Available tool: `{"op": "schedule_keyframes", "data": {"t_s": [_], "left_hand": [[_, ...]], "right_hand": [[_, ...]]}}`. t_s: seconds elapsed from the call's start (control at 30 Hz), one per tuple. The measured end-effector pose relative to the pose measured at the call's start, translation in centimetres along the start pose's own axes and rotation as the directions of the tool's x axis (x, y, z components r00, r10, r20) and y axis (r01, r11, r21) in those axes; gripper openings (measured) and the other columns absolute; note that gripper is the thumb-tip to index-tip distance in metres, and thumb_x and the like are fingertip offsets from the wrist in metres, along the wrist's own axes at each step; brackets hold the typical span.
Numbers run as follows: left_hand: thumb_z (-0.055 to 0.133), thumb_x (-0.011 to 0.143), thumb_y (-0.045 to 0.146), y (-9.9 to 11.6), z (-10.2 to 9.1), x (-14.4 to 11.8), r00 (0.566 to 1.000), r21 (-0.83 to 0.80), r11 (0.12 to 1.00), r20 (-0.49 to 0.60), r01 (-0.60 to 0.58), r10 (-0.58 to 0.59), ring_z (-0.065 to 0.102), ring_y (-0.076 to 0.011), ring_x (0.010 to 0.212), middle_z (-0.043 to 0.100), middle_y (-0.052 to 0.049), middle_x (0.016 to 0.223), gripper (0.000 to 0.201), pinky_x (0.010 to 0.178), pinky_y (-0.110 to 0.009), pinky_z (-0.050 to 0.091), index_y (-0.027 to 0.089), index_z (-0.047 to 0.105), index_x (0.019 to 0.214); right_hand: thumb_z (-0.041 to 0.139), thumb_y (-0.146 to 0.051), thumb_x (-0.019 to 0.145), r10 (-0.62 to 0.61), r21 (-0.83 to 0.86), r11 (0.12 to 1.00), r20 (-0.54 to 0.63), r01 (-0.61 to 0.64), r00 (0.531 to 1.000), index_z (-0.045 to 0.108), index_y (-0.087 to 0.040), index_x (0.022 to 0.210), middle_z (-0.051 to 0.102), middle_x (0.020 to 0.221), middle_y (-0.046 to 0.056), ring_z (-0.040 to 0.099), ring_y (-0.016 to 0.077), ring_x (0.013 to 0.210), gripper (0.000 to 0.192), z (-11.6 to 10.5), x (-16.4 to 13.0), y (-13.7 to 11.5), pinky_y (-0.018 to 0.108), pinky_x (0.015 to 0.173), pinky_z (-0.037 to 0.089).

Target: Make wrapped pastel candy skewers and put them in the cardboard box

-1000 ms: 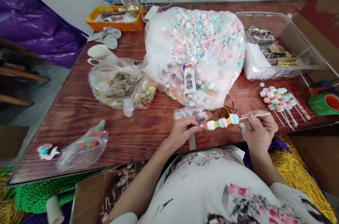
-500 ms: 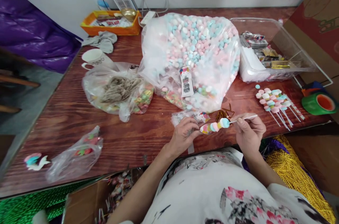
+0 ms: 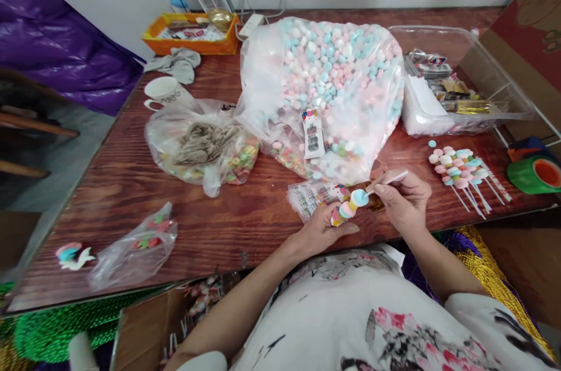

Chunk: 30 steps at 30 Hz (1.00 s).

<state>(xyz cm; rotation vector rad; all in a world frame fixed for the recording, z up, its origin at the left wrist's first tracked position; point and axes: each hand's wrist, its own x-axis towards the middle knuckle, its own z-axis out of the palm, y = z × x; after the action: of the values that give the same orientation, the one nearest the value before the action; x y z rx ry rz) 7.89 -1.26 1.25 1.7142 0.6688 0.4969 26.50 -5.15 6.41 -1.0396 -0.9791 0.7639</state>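
Candy skewer (image 3: 349,207) at the table's (image 3: 131,184) near edge, 6 o'clock of the big sweets bag (image 3: 333,85): right hand (image 3: 401,201) pinches the stick, left hand (image 3: 326,226) closed around the sweet end; keeping the stick steady would likely suit sleeving.

no legible text, labels blurred (tags too)

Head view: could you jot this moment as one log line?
left hand: cradles pastel marshmallow skewer | right hand: grips its white stick | beside: clear bag of pastel marshmallows on brown wooden table
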Motion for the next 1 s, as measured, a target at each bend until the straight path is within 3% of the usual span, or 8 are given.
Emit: {"op": "schedule_keyframes", "data": {"t_s": [0.13, 0.23, 0.43, 0.6, 0.67, 0.73, 0.87, 1.0], "left_hand": [[0.075, 0.076, 0.046, -0.3, 0.3, 0.1, 1.000, -0.018, 1.000, -0.010, 0.018, -0.018, 0.035, -0.0100, 0.065, 0.041, 0.005, 0.067, 0.037, 0.061, -0.022, 0.034, 0.016, 0.053, 0.076], [0.078, 0.073, 0.045, -0.5, 0.1, 0.1, 0.997, -0.060, 0.996, -0.055, 0.059, -0.062, 0.037, -0.0107, 0.067, 0.043, 0.005, 0.069, 0.037, 0.062, -0.023, 0.034, 0.016, 0.055, 0.079], [0.083, 0.066, 0.046, 0.3, -0.5, 0.2, 0.980, -0.091, 0.989, -0.151, 0.117, -0.129, 0.039, -0.0110, 0.064, 0.046, 0.005, 0.066, 0.041, 0.061, -0.023, 0.036, 0.016, 0.060, 0.082], [0.083, 0.067, 0.043, 0.1, -0.8, 0.3, 0.988, -0.112, 0.990, -0.123, 0.080, -0.094, 0.051, -0.0132, 0.071, 0.058, 0.002, 0.073, 0.037, 0.067, -0.024, 0.044, 0.014, 0.066, 0.083], [0.084, 0.067, 0.041, -0.2, -1.2, -0.1, 0.983, -0.148, 0.983, -0.132, 0.109, -0.129, 0.054, -0.0139, 0.074, 0.061, 0.001, 0.078, 0.039, 0.070, -0.025, 0.046, 0.013, 0.067, 0.089], [0.085, 0.065, 0.037, -0.5, -1.6, -0.7, 0.976, -0.145, 0.979, -0.142, 0.147, -0.167, 0.056, -0.0145, 0.076, 0.063, 0.001, 0.083, 0.045, 0.072, -0.025, 0.047, 0.014, 0.066, 0.099], [0.083, 0.067, 0.027, -0.8, -2.2, -1.8, 0.965, 0.055, 0.981, -0.198, 0.184, -0.170, 0.060, -0.0168, 0.079, 0.067, 0.001, 0.087, 0.056, 0.075, -0.028, 0.048, 0.017, 0.062, 0.118], [0.077, 0.071, 0.018, -1.2, -1.8, -2.2, 0.961, 0.172, 0.977, -0.265, 0.124, -0.075, 0.065, -0.0226, 0.098, 0.070, -0.005, 0.110, 0.067, 0.090, -0.035, 0.049, 0.020, 0.052, 0.134]], "right_hand": [[0.075, -0.028, 0.078, 0.029, -0.129, 0.992, 0.247, 0.003, 0.969, 0.064, -0.020, 0.071, 0.065, 0.064, -0.002, 0.060, 0.0118, 0.056, 0.015, 0.5, 1.3, -0.5, 0.024, 0.053, 0.049], [0.075, -0.027, 0.078, 0.036, -0.167, 0.986, 0.337, 0.022, 0.941, 0.063, -0.020, 0.070, 0.061, 0.060, -0.004, 0.056, 0.0098, 0.052, 0.016, 0.7, 2.3, -0.7, 0.023, 0.050, 0.045], [0.073, -0.029, 0.078, 0.025, -0.191, 0.981, 0.231, 0.020, 0.973, 0.058, -0.020, 0.067, 0.058, 0.056, -0.006, 0.050, 0.0082, 0.046, 0.020, 0.9, 2.6, 0.0, 0.021, 0.044, 0.039], [0.072, -0.026, 0.079, 0.013, -0.249, 0.965, 0.352, 0.080, 0.936, 0.058, -0.020, 0.067, 0.055, 0.056, -0.006, 0.049, 0.0081, 0.050, 0.019, 1.9, 1.5, 1.6, 0.021, 0.049, 0.040], [0.072, -0.026, 0.079, 0.049, -0.228, 0.973, 0.357, 0.036, 0.933, 0.058, -0.020, 0.066, 0.057, 0.057, -0.005, 0.051, 0.0084, 0.051, 0.019, 2.0, 1.5, 2.1, 0.022, 0.050, 0.042], [0.073, -0.027, 0.078, 0.082, -0.179, 0.983, 0.269, -0.034, 0.960, 0.057, -0.020, 0.065, 0.058, 0.057, -0.005, 0.052, 0.0084, 0.049, 0.021, 1.9, 1.8, 2.3, 0.021, 0.049, 0.042], [0.076, -0.027, 0.075, 0.081, -0.160, 0.985, 0.078, -0.067, 0.994, 0.058, -0.020, 0.064, 0.059, 0.054, -0.005, 0.052, 0.0091, 0.048, 0.022, 1.4, 2.4, 2.4, 0.022, 0.047, 0.041], [0.077, -0.026, 0.073, 0.091, -0.200, 0.978, 0.165, -0.057, 0.982, 0.058, -0.020, 0.062, 0.055, 0.051, -0.006, 0.044, 0.0071, 0.044, 0.023, 1.7, 1.9, 2.8, 0.021, 0.043, 0.034]]}}
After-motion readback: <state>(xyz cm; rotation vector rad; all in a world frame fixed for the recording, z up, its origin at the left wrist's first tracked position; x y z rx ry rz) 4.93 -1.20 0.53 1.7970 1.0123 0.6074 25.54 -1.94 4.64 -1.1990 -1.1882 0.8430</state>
